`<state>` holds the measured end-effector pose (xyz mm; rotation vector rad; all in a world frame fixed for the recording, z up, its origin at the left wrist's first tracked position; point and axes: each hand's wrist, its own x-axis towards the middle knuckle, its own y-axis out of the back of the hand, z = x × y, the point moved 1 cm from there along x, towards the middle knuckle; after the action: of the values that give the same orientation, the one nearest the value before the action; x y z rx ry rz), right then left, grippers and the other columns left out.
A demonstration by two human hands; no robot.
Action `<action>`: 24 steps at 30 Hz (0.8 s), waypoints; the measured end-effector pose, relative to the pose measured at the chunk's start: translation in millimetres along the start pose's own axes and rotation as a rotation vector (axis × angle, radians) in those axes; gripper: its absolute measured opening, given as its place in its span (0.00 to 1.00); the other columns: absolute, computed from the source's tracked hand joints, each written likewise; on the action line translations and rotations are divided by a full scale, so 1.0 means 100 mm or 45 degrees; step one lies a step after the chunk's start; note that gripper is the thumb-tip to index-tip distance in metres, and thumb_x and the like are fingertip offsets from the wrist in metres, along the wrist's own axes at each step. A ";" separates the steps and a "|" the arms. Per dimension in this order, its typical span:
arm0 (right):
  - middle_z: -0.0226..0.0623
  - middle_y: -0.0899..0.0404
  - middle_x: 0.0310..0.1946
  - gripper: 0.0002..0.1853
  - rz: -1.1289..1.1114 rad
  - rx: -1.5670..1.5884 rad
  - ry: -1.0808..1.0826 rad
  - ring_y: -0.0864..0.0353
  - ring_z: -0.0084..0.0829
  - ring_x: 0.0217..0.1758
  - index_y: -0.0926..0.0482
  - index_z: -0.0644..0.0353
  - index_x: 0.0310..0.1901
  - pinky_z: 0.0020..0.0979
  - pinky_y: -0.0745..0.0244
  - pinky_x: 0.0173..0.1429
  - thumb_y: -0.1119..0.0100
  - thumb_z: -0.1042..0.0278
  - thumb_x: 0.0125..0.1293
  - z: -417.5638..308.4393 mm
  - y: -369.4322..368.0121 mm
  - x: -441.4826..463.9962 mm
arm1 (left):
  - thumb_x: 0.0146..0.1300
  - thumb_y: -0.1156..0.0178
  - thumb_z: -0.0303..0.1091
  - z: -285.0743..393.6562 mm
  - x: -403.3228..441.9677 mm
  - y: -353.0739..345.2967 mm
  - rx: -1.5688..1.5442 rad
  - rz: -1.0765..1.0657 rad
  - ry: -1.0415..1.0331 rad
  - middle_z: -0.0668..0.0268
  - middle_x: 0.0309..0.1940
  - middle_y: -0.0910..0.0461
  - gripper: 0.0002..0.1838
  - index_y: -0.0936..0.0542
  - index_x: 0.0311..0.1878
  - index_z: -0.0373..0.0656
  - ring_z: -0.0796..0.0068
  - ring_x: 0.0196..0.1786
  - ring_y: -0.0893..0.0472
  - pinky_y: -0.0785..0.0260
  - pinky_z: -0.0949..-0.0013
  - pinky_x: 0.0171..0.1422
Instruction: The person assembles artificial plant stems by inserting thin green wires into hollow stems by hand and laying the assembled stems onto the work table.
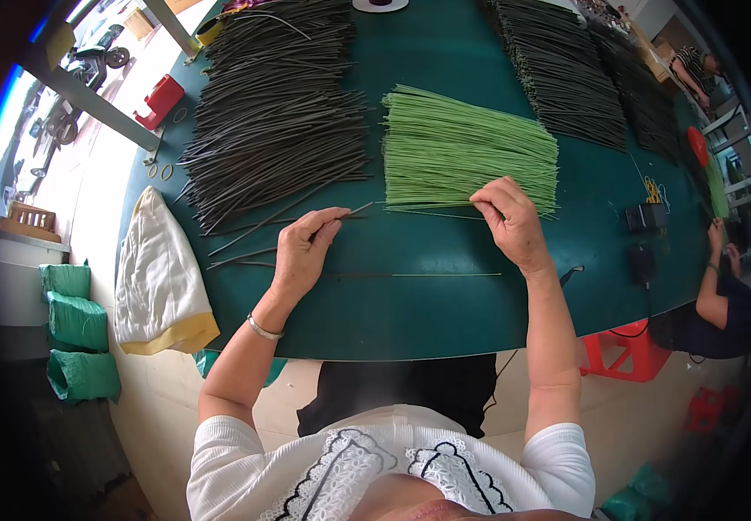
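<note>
My left hand is closed in a pinch on a thin dark stick, whose end points right, just below a large pile of dark sticks. Thumb and fingertips of my right hand are pressed together on a thin green stick at the near edge of the green stick pile. On the tabletop between my forearms lies a long thin piece, dark at its left and green at its right. A few loose dark sticks lie left of my left hand.
More dark sticks cover the far right of the green table. A white cloth with yellow trim and a red tape dispenser are at left. A black box sits right. Another person's arm is at far right, near a red stool.
</note>
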<state>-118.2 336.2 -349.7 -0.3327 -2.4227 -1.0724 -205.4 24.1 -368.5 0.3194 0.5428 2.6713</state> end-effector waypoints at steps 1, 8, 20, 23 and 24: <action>0.31 0.20 0.35 0.05 -0.006 -0.001 0.002 0.21 0.34 0.41 0.18 0.60 0.38 0.34 0.22 0.46 0.32 0.77 0.63 0.00 0.00 0.00 | 0.70 0.37 0.25 -0.01 0.00 0.00 -0.001 0.000 0.001 0.67 0.33 0.17 0.11 0.14 0.53 0.39 0.79 0.31 0.25 0.30 0.75 0.38; 0.32 0.20 0.34 0.05 -0.019 -0.047 0.072 0.21 0.36 0.41 0.18 0.59 0.38 0.35 0.23 0.46 0.32 0.77 0.62 -0.02 0.00 0.01 | 0.69 0.37 0.24 0.04 0.00 0.00 0.085 -0.037 -0.055 0.63 0.34 0.16 0.10 0.13 0.52 0.38 0.74 0.32 0.22 0.28 0.72 0.39; 0.34 0.20 0.32 0.05 -0.213 -0.095 0.054 0.20 0.37 0.40 0.17 0.62 0.37 0.35 0.22 0.44 0.32 0.79 0.60 -0.24 0.03 0.00 | 0.66 0.34 0.28 0.06 -0.04 0.01 0.320 -0.049 -0.219 0.60 0.35 0.16 0.06 0.13 0.43 0.38 0.60 0.35 0.18 0.25 0.62 0.47; 0.38 0.18 0.34 0.05 -0.299 0.094 -0.025 0.19 0.40 0.41 0.18 0.63 0.39 0.38 0.22 0.47 0.33 0.77 0.62 -0.50 -0.18 -0.02 | 0.63 0.32 0.28 0.17 -0.12 -0.07 0.348 -0.168 -0.311 0.59 0.35 0.17 0.06 0.14 0.41 0.37 0.59 0.39 0.18 0.25 0.62 0.48; 0.38 0.19 0.34 0.05 -0.277 0.123 -0.013 0.19 0.41 0.42 0.20 0.64 0.39 0.39 0.22 0.48 0.34 0.77 0.62 -0.58 -0.29 -0.05 | 0.62 0.31 0.26 0.21 -0.14 -0.10 0.378 -0.227 -0.419 0.60 0.35 0.18 0.06 0.14 0.41 0.36 0.61 0.40 0.18 0.24 0.64 0.46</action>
<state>-106.3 273.7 -336.4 -0.0430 -2.5538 -1.0391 -183.2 33.3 -355.2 0.7417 0.8180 2.3007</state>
